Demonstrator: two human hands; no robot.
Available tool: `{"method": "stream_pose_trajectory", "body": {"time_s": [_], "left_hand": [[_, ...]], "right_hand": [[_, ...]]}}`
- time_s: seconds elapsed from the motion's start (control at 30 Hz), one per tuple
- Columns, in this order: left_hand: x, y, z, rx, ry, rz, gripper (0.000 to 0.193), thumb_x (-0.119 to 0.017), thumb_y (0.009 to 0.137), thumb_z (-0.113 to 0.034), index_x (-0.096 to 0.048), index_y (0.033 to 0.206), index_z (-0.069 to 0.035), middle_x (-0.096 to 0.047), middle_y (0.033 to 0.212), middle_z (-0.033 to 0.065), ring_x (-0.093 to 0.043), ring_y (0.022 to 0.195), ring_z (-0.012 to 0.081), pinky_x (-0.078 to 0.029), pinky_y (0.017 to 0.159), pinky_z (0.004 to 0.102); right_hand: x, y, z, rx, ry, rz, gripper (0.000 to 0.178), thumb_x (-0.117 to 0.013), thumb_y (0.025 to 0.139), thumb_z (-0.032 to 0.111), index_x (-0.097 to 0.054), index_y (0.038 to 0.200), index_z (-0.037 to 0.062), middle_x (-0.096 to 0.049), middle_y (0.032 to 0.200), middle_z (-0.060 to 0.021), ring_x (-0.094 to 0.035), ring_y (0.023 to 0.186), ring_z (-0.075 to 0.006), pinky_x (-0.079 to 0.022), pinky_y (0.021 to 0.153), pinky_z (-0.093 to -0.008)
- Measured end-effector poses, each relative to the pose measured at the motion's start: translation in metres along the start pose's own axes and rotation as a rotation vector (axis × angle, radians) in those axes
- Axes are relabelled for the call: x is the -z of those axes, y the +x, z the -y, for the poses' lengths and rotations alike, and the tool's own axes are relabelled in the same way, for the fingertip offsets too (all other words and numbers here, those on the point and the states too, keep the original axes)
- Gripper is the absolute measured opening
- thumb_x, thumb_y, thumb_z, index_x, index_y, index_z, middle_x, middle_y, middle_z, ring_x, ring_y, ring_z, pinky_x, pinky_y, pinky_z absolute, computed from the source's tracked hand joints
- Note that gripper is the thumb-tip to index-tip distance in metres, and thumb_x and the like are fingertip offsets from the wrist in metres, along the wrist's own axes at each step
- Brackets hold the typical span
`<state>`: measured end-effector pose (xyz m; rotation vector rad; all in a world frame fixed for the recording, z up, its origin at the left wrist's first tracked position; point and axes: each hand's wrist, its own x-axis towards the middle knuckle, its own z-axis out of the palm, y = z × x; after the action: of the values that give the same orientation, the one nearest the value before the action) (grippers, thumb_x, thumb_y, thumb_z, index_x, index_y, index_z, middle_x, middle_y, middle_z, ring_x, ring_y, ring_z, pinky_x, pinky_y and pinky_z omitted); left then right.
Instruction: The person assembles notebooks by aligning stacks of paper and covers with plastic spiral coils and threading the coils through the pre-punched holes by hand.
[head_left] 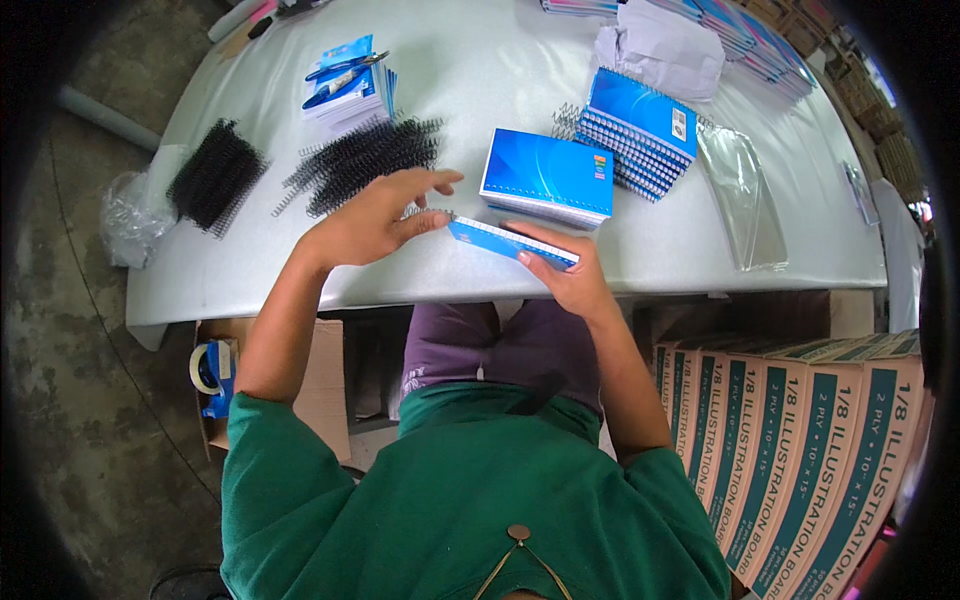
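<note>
A small blue notebook [500,241] is tilted on its side above the table's near edge, its row of punched holes facing up. Gripping its right end is my right hand [565,272], thumb on the cover and fingers behind. At the notebook's left end, my left hand [375,218] has thumb and fingers closed around a black spiral coil [418,211], partly hidden by the fingers. Just beyond lies a stack of blue punched notebooks [548,170]. Loose black coils [365,158] are heaped past my left hand.
Another coil pile [215,177] lies at left. Pliers [340,82] rest on booklets at the back. Spiral-bound notebooks [640,130] are stacked at right beside clear plastic sleeves [742,200]. Cardboard boxes [800,450] stand below the table at right; a tape dispenser [212,375] is at left.
</note>
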<state>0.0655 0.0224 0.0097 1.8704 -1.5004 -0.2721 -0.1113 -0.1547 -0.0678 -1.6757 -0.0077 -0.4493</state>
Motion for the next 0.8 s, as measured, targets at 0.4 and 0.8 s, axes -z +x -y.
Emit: {"method": "stream_pose_trajectory", "body": {"time_s": [0.4, 0.8], "left_hand": [[-0.005, -0.002, -0.026, -0.113, 0.709, 0.053, 0.047, -0.073, 0.068, -0.026, -0.054, 0.107, -0.009, -0.050, 0.118, 0.0136, -0.040, 0.120, 0.0307, -0.026, 0.098, 0.0453], [-0.063, -0.062, 0.057, -0.048, 0.672, -0.612, 0.103, -0.044, 0.074, -0.073, -0.021, 0.138, 0.004, -0.011, 0.140, 0.0371, 0.000, 0.131, 0.0534, 0.011, 0.097, 0.0659]], "right_hand": [[-0.023, -0.008, 0.000, 0.194, -0.220, -0.070, 0.032, -0.060, 0.081, 0.000, -0.061, 0.112, 0.0046, -0.066, 0.097, -0.0144, -0.064, 0.082, -0.0218, -0.048, 0.073, -0.0262], [-0.052, -0.018, 0.001, 0.299, -0.241, -0.057, 0.043, -0.056, 0.073, -0.008, -0.059, 0.113, 0.0046, -0.063, 0.104, -0.0166, -0.064, 0.086, -0.0293, -0.050, 0.073, -0.0341]]}}
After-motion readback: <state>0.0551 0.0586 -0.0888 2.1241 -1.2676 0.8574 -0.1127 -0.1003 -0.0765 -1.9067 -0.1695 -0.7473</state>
